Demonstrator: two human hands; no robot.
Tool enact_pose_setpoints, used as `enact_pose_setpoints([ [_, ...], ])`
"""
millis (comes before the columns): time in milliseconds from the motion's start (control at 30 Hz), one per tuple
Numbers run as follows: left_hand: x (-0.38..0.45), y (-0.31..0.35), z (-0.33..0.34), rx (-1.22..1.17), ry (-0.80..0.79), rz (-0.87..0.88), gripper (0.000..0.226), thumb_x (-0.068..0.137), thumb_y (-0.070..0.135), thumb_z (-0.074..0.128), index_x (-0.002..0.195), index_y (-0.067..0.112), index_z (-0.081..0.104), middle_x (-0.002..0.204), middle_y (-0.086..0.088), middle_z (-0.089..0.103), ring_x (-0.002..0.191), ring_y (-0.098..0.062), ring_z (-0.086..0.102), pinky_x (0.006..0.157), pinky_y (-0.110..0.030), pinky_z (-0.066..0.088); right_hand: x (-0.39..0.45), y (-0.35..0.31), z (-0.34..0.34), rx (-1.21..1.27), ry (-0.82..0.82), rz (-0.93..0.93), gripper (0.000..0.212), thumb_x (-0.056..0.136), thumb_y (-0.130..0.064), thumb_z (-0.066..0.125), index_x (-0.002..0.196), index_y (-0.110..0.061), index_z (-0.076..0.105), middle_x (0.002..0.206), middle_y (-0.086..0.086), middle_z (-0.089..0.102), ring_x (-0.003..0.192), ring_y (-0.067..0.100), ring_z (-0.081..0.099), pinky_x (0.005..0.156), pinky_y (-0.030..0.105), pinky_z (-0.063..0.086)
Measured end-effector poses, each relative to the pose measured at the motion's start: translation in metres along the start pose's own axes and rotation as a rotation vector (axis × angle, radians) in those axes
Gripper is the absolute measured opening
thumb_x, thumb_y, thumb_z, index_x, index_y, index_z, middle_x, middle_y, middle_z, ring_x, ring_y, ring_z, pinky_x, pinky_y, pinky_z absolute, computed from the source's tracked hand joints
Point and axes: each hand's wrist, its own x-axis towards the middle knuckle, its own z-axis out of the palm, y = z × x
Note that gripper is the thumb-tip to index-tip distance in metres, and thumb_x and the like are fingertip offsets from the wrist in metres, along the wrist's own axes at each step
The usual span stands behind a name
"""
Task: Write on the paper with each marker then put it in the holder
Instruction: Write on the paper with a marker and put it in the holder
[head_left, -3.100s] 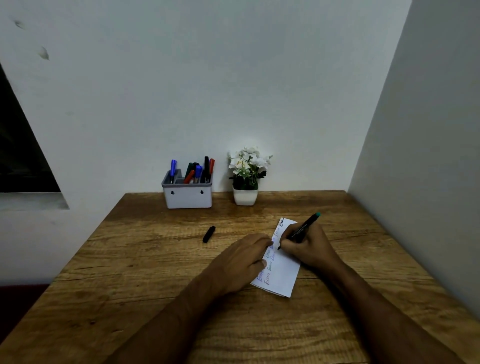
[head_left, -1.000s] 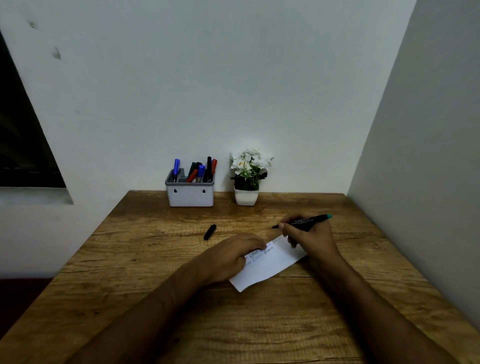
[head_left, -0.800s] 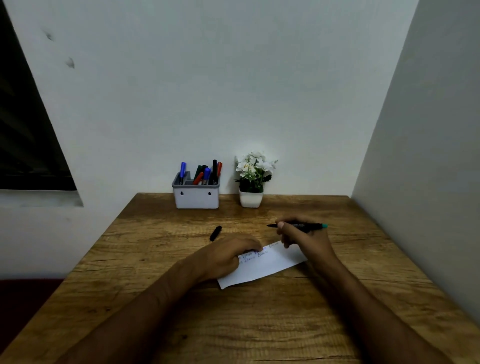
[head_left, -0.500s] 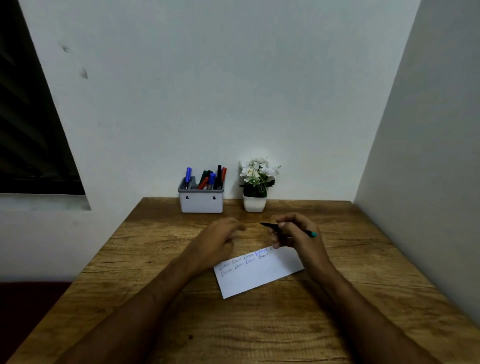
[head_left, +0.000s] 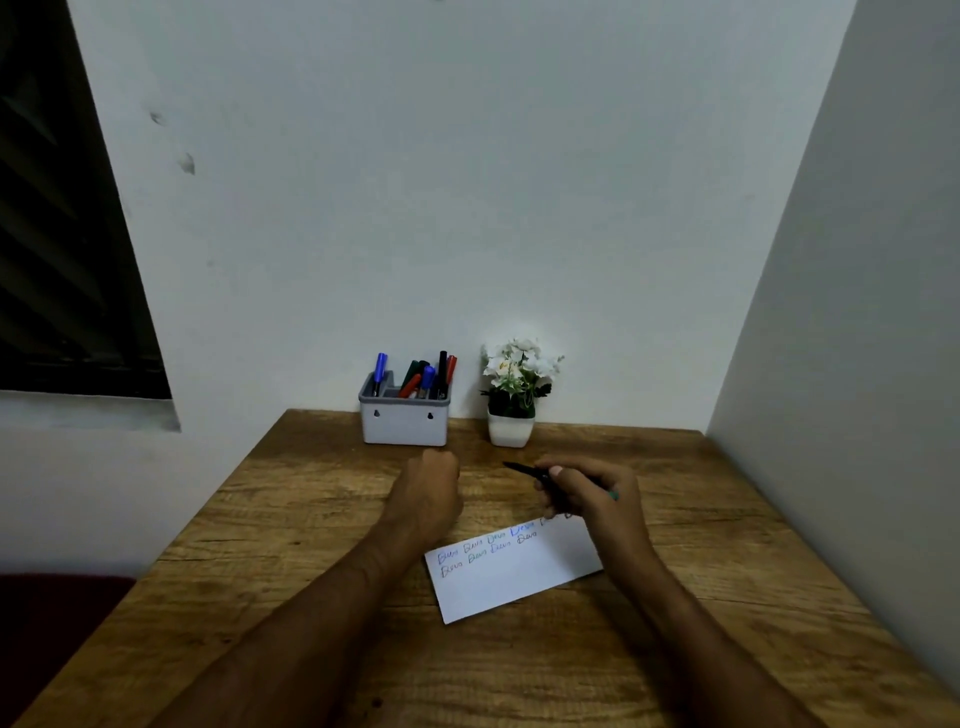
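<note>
Black, uncapped and pinched in the right hand (head_left: 587, 493) above the paper (head_left: 514, 577), the marker (head_left: 524, 472) could smear ink or dry out if the left hand (head_left: 428, 491), its fingers curled over the bench (head_left: 291, 519), misses the cap hidden beneath it.

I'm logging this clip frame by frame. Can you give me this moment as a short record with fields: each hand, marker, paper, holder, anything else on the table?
left hand: fingers curled, over the table behind the paper; whether it holds anything cannot be told
right hand: grips the marker
marker: uncapped, tip pointing left, lifted off the paper
paper: flat on the table, two lines of writing along its far edge
holder: at the back edge, several markers standing in it
plant: potted, right of the holder
</note>
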Motion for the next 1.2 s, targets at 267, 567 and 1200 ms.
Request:
enact_pose_setpoints([
  [267, 0.000, 0.000, -0.010, -0.131, 0.060, -0.160, 0.022, 0.079, 0.019, 0.078, 0.096, 0.010, 0.067, 0.098, -0.006, 0.066, 0.093, -0.021, 0.064, 0.073, -0.027, 0.055, -0.001, 0.007, 0.005, -0.085, 0.045, 0.009, 0.022, 0.084, 0.005, 0.079, 0.090, -0.016, 0.081, 0.078, 0.011, 0.079, 0.067, 0.028, 0.076, 0.069, 0.037, 0.063],
  [567, -0.006, 0.006, -0.032, -1.498, 0.046, -0.663, 0.011, 0.082, -0.009, 0.068, 0.091, -0.004, 0.067, 0.088, -0.017, 0.072, 0.075, -0.027, 0.075, 0.074, -0.037, 0.063, -0.003, 0.004, 0.016, -0.150, 0.027, -0.094, 0.014, 0.085, 0.004, 0.078, 0.080, -0.009, 0.081, 0.071, 0.011, 0.076, 0.061, 0.030, 0.072, 0.061, 0.038, 0.062],
  [1200, -0.024, 0.033, -0.030, -1.675, 0.008, -0.607, 0.009, 0.082, -0.016, 0.062, 0.090, -0.012, 0.065, 0.086, -0.019, 0.068, 0.082, -0.032, 0.072, 0.074, -0.036, 0.063, -0.002, 0.015, 0.020, -0.186, -0.033, -0.079, 0.010, 0.088, 0.001, 0.075, 0.084, -0.007, 0.080, 0.069, 0.010, 0.076, 0.063, 0.028, 0.073, 0.063, 0.036, 0.061],
])
